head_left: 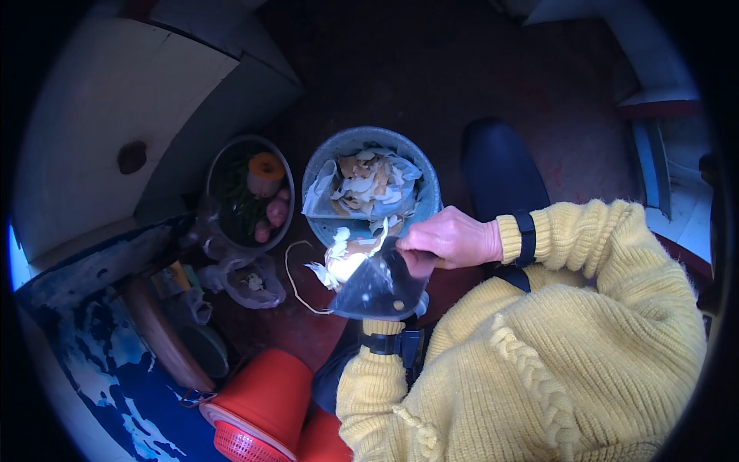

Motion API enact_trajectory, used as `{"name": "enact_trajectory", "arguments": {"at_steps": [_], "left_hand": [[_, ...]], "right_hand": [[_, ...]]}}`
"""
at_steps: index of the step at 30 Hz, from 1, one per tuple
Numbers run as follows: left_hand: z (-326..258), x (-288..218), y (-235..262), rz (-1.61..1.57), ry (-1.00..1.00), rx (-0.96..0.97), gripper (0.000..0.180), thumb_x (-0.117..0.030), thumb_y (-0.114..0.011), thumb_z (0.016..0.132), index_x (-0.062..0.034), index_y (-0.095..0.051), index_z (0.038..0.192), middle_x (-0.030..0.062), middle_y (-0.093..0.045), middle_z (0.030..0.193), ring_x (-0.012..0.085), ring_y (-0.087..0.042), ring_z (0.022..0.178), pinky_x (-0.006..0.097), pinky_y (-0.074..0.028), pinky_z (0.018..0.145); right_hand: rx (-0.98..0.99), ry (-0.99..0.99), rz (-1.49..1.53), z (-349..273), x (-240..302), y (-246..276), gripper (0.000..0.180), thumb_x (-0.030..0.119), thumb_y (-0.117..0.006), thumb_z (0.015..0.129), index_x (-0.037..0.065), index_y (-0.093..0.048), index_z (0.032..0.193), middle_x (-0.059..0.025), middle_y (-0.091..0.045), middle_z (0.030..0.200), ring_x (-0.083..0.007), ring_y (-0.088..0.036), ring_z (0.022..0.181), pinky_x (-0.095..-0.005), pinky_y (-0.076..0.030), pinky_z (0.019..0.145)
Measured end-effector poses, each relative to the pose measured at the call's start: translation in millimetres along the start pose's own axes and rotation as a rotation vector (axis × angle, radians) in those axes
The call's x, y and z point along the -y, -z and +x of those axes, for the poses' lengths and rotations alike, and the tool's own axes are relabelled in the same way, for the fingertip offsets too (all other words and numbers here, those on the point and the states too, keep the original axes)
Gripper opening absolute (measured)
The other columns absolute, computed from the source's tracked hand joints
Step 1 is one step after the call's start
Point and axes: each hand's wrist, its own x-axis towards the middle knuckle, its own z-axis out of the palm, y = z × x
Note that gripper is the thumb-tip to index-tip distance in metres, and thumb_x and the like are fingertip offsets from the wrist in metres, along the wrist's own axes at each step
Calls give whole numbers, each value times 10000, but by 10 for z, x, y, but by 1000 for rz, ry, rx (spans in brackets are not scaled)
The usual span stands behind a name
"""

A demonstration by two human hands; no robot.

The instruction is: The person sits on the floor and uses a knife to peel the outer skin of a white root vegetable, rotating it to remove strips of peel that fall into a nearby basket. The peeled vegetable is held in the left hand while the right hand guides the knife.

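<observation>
The head view looks down on a dark reddish floor (431,77) with a pale cabinet (115,115) at the left. A blue-grey bowl (319,165) of papery peelings stands on the floor straight ahead, and a dark bowl (219,165) of vegetables sits just to its left. A red plastic basket (258,408) lies by the lower edge.

The right hand (454,239), closed, grips the top of a broad dark knife blade (377,289) just in front of the peelings bowl's near rim. The left hand is hidden behind the blade, so its grip cannot be told. A half-peeled onion (346,262) sits against the blade's left side.
</observation>
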Motion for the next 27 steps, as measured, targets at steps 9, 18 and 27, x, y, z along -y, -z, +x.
{"name": "enact_trajectory", "arguments": {"at_steps": [9, 18, 27], "left_hand": [[-125, -109, -205, -633, 81, -73, 296, -209, -635, 966, -16, -556, 1177, 51, -621, 1043, 169, -603, 932, 297, -494, 750], [80, -173, 448, -2856, 379, 24, 806, -729, -555, 848, -144, -478, 1398, 191, -584, 1310, 409, -608, 1113, 609, -534, 866], [30, -290, 596, -2522, 679, 122, 626, -593, -612, 886, -150, -555, 1325, 112, -594, 1328, 329, -552, 1206, 558, -405, 1005]], "right_hand": [[41, 100, -95, -79, -87, 31, 329, 89, -741, 802, 63, -570, 1082, -64, -663, 836, -268, -687, 699, -355, -546, 571], [176, -329, 182, -147, -279, 132, 231, 28, -667, 825, 64, -532, 1009, -113, -677, 805, -338, -682, 721, -401, -535, 621], [7, -85, -55, -78, 42, 201, 227, 85, -706, 829, 77, -568, 1009, -76, -659, 805, -275, -679, 673, -363, -537, 553]]}}
